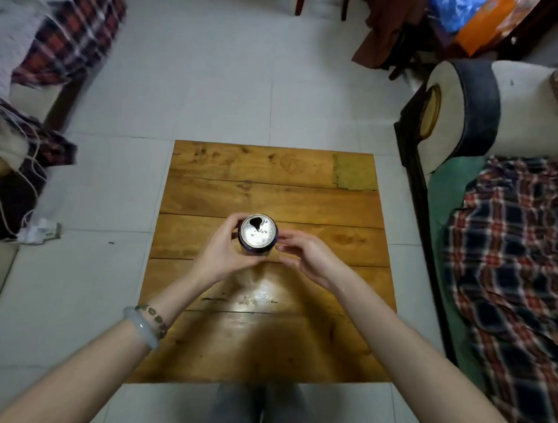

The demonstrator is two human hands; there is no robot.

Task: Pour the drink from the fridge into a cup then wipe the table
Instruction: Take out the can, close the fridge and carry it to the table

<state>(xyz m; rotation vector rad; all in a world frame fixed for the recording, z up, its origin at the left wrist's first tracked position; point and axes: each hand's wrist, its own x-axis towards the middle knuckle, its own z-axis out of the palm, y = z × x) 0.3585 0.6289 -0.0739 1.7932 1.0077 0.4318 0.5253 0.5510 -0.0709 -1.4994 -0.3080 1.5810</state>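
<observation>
Wooden table (pixel 319 206) on pale floor tiles, with an opened drink can (pixel 258 234) upright at its middle. Left grip (pixel 221 253) grasped the can's side; right grip (pixel 304 255) was released, loosely curled just beside it. No cup showed; pouring apparently first required fetching one.

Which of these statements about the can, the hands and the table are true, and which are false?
1. The can has been opened. True.
2. The left hand grips the can. True.
3. A cup stands on the table. False: no cup shows on it.
4. The can lies on its side. False: it is upright, its top facing the camera.
5. The bangle is on the right wrist. False: it is on the left wrist.
</observation>
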